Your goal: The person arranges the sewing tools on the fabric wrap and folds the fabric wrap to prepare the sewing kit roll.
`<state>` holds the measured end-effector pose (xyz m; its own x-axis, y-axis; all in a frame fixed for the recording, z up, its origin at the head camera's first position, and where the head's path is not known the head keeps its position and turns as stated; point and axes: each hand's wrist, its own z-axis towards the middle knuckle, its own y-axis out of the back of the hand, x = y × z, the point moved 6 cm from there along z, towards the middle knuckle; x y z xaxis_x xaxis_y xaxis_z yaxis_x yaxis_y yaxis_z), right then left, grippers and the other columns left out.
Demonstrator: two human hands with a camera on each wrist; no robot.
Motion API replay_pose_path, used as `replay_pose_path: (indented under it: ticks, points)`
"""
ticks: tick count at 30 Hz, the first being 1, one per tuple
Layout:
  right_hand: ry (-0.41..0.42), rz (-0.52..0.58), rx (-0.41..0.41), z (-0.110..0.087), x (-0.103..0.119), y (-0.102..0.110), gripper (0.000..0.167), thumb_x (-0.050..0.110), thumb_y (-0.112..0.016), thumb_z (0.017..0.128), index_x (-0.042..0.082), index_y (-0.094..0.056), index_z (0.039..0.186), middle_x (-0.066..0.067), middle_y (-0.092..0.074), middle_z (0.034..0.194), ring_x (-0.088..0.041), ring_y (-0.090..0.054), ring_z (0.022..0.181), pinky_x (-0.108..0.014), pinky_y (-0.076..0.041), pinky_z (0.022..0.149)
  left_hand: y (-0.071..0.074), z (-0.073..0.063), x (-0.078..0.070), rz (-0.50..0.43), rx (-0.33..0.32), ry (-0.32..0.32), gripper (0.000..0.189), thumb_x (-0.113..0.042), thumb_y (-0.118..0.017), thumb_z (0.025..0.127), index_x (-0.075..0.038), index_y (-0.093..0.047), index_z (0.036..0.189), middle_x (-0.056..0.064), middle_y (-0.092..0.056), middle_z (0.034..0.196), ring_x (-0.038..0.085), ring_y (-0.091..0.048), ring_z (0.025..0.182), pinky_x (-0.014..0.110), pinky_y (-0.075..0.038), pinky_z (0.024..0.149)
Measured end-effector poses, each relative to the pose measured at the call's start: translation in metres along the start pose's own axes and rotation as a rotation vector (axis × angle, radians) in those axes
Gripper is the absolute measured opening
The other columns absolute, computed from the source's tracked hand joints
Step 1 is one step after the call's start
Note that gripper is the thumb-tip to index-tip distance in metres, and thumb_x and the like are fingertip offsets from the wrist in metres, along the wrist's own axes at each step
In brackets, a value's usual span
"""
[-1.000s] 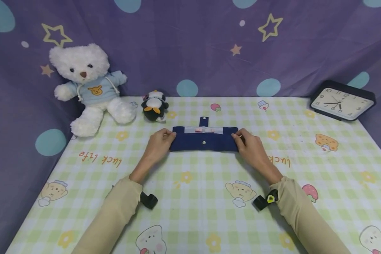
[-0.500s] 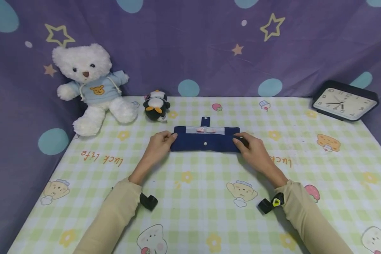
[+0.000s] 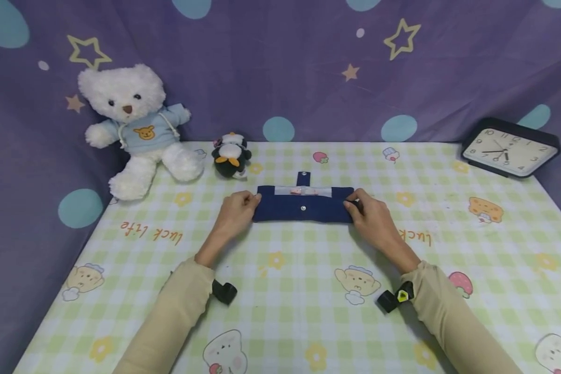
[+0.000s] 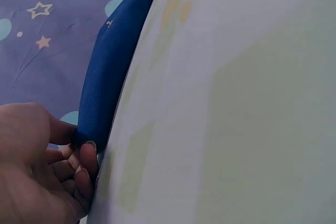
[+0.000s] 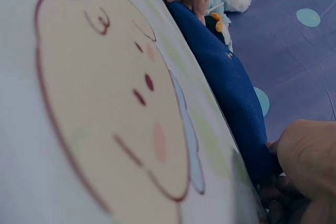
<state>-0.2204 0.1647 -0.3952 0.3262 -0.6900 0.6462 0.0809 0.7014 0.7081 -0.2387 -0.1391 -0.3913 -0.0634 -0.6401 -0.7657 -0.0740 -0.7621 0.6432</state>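
A long navy blue fabric pouch [image 3: 285, 209] lies across the middle of the table, with a metal snap on its front. From its far side sticks out a short strap [image 3: 303, 178] with another snap. Behind the front layer shows a whitish strip [image 3: 285, 190] with small pink marks. My left hand [image 3: 236, 214] pinches the pouch's left end between thumb and fingers. At the right end my right hand [image 3: 373, 217] pinches the cloth the same way. Both wrist views show the pouch's blue side [image 4: 113, 61] slightly bulging; the right fingertips are partly hidden in the right wrist view.
A white teddy bear [image 3: 145, 130] sits at the back left, beside a small penguin plush [image 3: 230, 156]. At the back right stands a black-framed clock [image 3: 509, 149]. A checked cloth [image 3: 294, 291] covers the table, and a purple curtain [image 3: 308, 67] hangs behind.
Both hands stay at the pouch's ends. Its front layer dipped toward me half a second ago and now sits slightly farther back. The right fingers have shifted a little; the head view has moved slightly.
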Motion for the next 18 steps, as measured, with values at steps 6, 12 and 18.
replay_pose_path:
  ticks: [6, 12, 18]
  points:
    - [-0.027, -0.06, 0.041, 0.004, 0.002, 0.0, 0.016, 0.016, -0.06, 0.107, 0.002, -0.066, 0.112, -0.007, -0.059, 0.072, -0.027, -0.054, 0.066, -0.043, -0.042, 0.064, -0.001, 0.0, -0.001, -0.011, 0.002, 0.014, 0.033, -0.024, -0.053, 0.11, -0.003, -0.063, 0.087, 0.003, -0.052, 0.064, 0.019, -0.047, 0.057, 0.035, -0.039, 0.06]
    - [-0.004, -0.179, 0.082, 0.011, 0.009, 0.002, 0.017, 0.014, -0.061, 0.104, 0.0, -0.068, 0.111, -0.021, -0.062, 0.106, -0.042, -0.053, 0.1, -0.053, -0.044, 0.083, -0.001, 0.001, -0.001, -0.002, -0.002, 0.034, 0.033, -0.026, -0.053, 0.11, -0.004, -0.065, 0.088, 0.003, -0.054, 0.064, 0.02, -0.048, 0.057, 0.035, -0.04, 0.06]
    - [0.01, -0.141, 0.154, 0.031, 0.024, 0.003, 0.02, 0.007, -0.061, 0.099, -0.001, -0.071, 0.114, -0.02, -0.065, 0.106, -0.038, -0.059, 0.095, -0.051, -0.047, 0.084, -0.002, 0.002, -0.001, -0.01, -0.005, 0.037, 0.033, -0.026, -0.053, 0.11, -0.004, -0.064, 0.086, 0.002, -0.053, 0.063, 0.019, -0.047, 0.056, 0.034, -0.039, 0.059]
